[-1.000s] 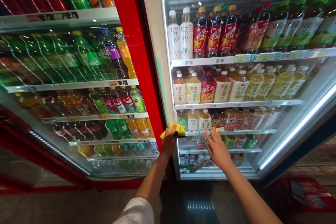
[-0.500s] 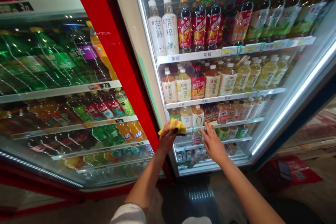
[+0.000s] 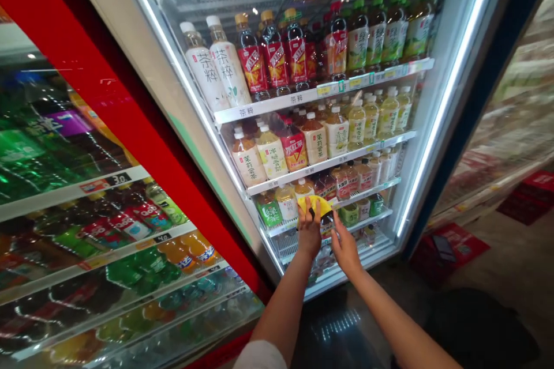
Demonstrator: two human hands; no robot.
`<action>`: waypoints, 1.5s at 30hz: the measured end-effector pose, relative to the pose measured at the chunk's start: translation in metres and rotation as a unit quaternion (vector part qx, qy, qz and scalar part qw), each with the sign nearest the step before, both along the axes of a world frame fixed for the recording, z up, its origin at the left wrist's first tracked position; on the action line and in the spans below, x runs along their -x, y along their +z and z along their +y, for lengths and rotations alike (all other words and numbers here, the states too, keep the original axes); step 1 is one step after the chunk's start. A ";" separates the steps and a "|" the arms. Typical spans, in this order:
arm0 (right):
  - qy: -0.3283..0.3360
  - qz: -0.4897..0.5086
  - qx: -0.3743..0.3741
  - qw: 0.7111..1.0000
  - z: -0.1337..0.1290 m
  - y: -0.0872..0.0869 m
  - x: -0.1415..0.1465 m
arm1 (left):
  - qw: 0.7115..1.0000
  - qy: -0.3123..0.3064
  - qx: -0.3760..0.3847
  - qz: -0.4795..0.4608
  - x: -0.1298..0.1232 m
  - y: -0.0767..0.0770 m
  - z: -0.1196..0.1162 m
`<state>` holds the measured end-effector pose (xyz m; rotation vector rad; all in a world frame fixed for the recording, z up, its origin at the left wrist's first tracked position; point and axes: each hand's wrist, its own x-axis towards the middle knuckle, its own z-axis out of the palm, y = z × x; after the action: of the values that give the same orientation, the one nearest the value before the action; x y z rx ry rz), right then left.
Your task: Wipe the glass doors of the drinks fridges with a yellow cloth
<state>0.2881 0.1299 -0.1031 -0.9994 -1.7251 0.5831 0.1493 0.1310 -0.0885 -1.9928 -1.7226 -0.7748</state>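
Observation:
A yellow cloth [image 3: 325, 206] with a dark edge lies bunched under my left hand [image 3: 309, 233], in front of the lower shelves of the drinks fridge. My left fingers are bent over it and hold it against the glass door [image 3: 285, 147]. My right hand [image 3: 346, 248] is close by on the right, fingers and thumb apart, its fingertips at the cloth's dark edge. I cannot tell whether they touch it. Part of the cloth is hidden behind my left fingers.
Shelves of bottled tea [image 3: 296, 63] stand behind the glass. A red-framed fridge [image 3: 99, 63] with soda bottles is at the left. Right of the fridge, a red box or mat [image 3: 459, 248] with a dark phone-like item [image 3: 444, 247] lies low near the floor.
My left hand has moved right with the cloth, from the door's left edge toward my right hand. My right hand has turned toward the cloth. The view has shifted right.

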 end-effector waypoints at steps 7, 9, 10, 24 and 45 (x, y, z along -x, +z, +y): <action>0.083 0.103 0.014 0.991 0.007 0.016 0.015 | 0.996 -0.035 0.009 0.077 0.024 0.019 -0.004; 0.106 0.111 0.017 0.988 0.009 0.019 0.019 | 0.993 -0.065 0.043 0.089 0.040 0.030 -0.010; 0.111 0.114 0.017 0.987 0.010 0.020 0.021 | 0.990 -0.085 0.058 0.094 0.048 0.035 -0.013; 0.072 0.082 -0.027 0.994 0.020 0.019 0.039 | 0.991 -0.113 0.005 -0.070 0.050 0.027 -0.011; -0.101 -0.067 -0.226 0.967 0.053 -0.058 0.060 | 0.977 -0.064 -0.008 0.204 0.053 0.038 -0.030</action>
<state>0.2282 0.1826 -0.1606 -0.8831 -1.7405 -0.0167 0.0959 0.1009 -0.0507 -2.0898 -1.3589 -0.3770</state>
